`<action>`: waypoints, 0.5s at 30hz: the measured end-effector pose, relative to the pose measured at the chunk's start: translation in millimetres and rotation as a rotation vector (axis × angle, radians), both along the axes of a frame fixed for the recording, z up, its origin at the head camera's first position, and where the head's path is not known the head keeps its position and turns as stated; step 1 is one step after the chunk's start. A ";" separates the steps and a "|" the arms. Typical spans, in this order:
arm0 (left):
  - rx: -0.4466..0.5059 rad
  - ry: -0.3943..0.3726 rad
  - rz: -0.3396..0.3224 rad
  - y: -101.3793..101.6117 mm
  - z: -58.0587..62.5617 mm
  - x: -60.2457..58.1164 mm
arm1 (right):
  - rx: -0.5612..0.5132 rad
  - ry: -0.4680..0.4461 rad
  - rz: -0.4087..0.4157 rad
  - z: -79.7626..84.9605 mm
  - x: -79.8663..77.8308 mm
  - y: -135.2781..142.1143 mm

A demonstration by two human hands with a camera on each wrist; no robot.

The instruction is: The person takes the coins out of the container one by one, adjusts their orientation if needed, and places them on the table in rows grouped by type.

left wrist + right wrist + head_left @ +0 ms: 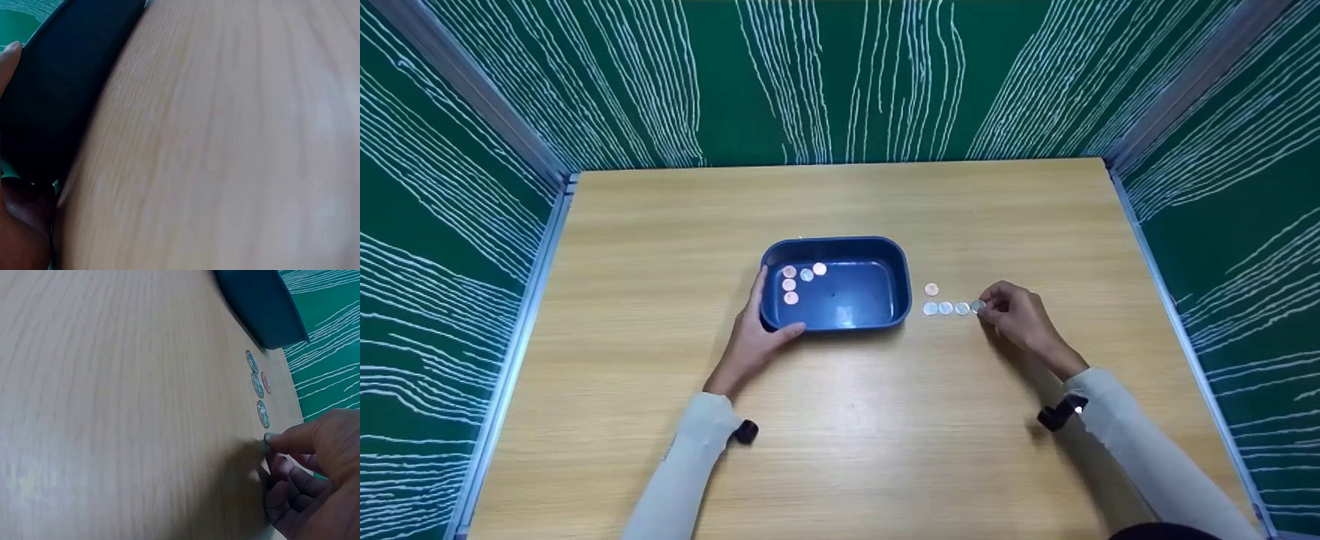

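A dark blue plastic tub (840, 324) sits on the table. My left hand (755, 330) holds its left front corner, fingers along the left wall and thumb at the front rim; in the left wrist view the thumb (22, 236) shows beside the tub's wall (62, 84). Inside lie several copper-coloured coins (788, 285) and one silver coin (807, 275). To the tub's right, silver coins (946, 308) form a short row, with one copper-coloured coin (931, 289) behind it. My right hand (1020, 315) pinches the silver coin (270, 436) at the row's right end with thumb and forefinger.
The wooden table (840, 435) runs back to a green wall (840, 90) with white wavy lines. Similar green panels stand at left and right, behind pale edge rails (514, 352). A dark object (1162, 531) pokes in at the bottom right.
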State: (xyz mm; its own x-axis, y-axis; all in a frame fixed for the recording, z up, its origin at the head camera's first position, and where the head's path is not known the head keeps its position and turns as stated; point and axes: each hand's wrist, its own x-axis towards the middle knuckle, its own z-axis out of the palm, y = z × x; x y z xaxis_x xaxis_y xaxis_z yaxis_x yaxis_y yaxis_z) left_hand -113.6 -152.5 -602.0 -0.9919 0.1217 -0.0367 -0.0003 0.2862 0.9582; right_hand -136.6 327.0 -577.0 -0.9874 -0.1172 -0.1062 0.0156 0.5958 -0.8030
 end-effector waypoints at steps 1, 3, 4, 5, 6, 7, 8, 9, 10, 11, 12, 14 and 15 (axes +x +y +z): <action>0.001 0.000 0.002 0.4 0.1 0.1 | 0.006 0.005 -0.001 -0.2 0.3 0.1; -0.001 -0.005 0.001 0.6 0.2 0.2 | 0.015 0.012 -0.004 -0.5 0.7 0.0; -0.003 -0.007 0.002 0.8 0.4 0.3 | 0.018 0.013 -0.005 -0.6 0.8 -0.1; -0.003 -0.008 0.003 0.9 0.6 0.3 | 0.024 0.016 -0.005 -0.8 0.7 -0.2; -0.003 -0.009 0.004 1.0 0.8 0.4 | 0.031 0.021 -0.001 -0.9 0.5 -0.3; -0.004 -0.011 0.004 1.0 0.9 0.3 | 0.041 0.027 0.003 -1.0 0.3 -0.7; -0.004 -0.012 0.004 1.1 1.0 0.3 | 0.058 0.038 0.008 -0.8 -0.1 -1.2; -0.002 -0.013 0.003 1.2 1.1 0.3 | 0.078 0.051 0.015 -0.5 -0.4 -1.9; -0.001 -0.013 0.004 1.2 1.0 0.2 | 0.098 0.064 0.025 -0.1 -0.8 -2.5; 0.001 -0.014 0.002 1.1 0.9 0.1 | 0.118 0.077 0.034 0.4 -1.3 -3.0; 0.000 -0.016 0.000 1.0 0.6 -0.1 | 0.136 0.087 0.043 1.0 -1.9 -3.4; -0.002 -0.018 -0.002 0.8 0.1 -0.4 | 0.163 0.100 0.056 2.7 -3.0 -4.2; -0.003 -0.019 -0.004 0.6 -0.1 -0.4 | 0.165 0.096 0.058 3.9 -3.5 -4.7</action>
State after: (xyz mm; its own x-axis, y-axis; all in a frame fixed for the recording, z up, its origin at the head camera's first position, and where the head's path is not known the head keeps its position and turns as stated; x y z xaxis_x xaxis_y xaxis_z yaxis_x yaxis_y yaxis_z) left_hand -114.0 -151.9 -602.1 -0.9905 0.1255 -0.0561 -0.0176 0.2892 0.9571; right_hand -140.1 322.4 -573.1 -0.9860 -0.1630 -0.0348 -0.0942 0.7174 -0.6903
